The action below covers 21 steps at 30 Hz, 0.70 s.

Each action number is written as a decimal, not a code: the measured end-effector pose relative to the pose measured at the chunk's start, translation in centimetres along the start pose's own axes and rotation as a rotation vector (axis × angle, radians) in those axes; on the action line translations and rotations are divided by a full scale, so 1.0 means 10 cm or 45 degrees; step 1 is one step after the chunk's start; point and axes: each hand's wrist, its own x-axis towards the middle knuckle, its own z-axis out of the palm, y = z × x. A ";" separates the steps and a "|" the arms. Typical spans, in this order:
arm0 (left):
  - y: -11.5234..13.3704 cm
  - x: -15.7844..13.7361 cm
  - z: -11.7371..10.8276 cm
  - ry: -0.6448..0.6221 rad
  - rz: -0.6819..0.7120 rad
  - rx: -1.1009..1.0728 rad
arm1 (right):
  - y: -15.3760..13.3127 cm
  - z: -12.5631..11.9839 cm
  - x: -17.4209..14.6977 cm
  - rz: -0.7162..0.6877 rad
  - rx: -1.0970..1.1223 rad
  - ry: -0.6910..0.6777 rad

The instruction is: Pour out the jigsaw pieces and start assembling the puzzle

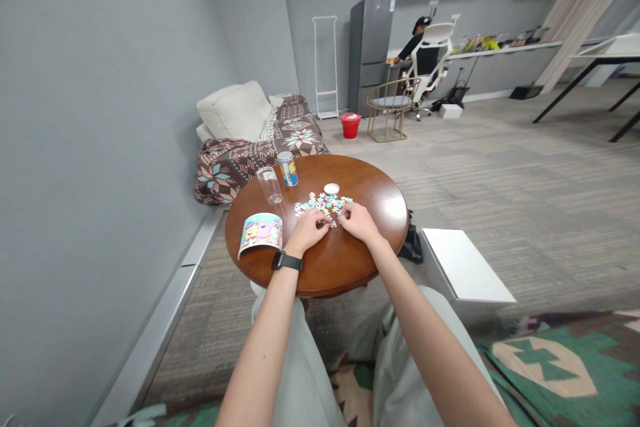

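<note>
Puzzle pieces lie in a loose pile on the round table. The left hand and right hand have curled fingers at the pile's near edge; whether either grips a piece cannot be determined.

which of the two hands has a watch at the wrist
The left hand, nearer the curved cartoon sheet: a black watch is strapped round its wrist, while the right hand has a bare wrist.

Gray walls, refrigerator, striped gray floor.
</note>
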 end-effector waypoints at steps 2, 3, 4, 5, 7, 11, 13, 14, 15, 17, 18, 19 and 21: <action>0.02 0.00 0.00 0.002 -0.013 0.008 | 0.01 0.00 0.00 -0.027 -0.007 -0.005; 0.03 0.00 -0.01 0.034 -0.044 0.035 | 0.02 0.01 0.00 -0.043 -0.009 -0.001; 0.03 0.00 -0.02 0.098 -0.100 0.076 | 0.02 0.01 0.00 -0.057 -0.013 0.004; 0.02 0.00 -0.03 0.189 -0.182 0.124 | 0.03 0.02 0.00 -0.068 -0.020 0.009; -0.01 -0.01 -0.06 0.418 -0.398 0.201 | 0.04 0.03 0.01 -0.077 -0.039 0.013; -0.10 -0.02 -0.09 0.688 -0.623 0.166 | 0.05 0.03 0.01 -0.081 -0.088 -0.008; -0.13 -0.02 -0.08 0.689 -0.573 0.111 | 0.04 0.02 0.00 -0.103 -0.110 -0.028; -0.13 -0.02 -0.07 0.676 -0.547 0.087 | 0.04 0.02 0.00 -0.114 -0.119 -0.033; -0.13 -0.02 -0.07 0.663 -0.533 0.069 | 0.04 0.01 0.00 -0.121 -0.124 -0.036; -0.13 -0.01 -0.06 0.642 -0.537 0.053 | 0.03 0.01 -0.01 -0.124 -0.122 -0.034; -0.12 -0.01 -0.06 0.637 -0.547 0.052 | 0.04 0.01 -0.01 -0.122 -0.117 -0.031; -0.12 -0.01 -0.06 0.633 -0.556 0.054 | 0.04 0.01 -0.01 -0.118 -0.111 -0.024; -0.11 -0.01 -0.06 0.630 -0.566 0.056 | 0.05 0.02 0.00 -0.116 -0.100 -0.002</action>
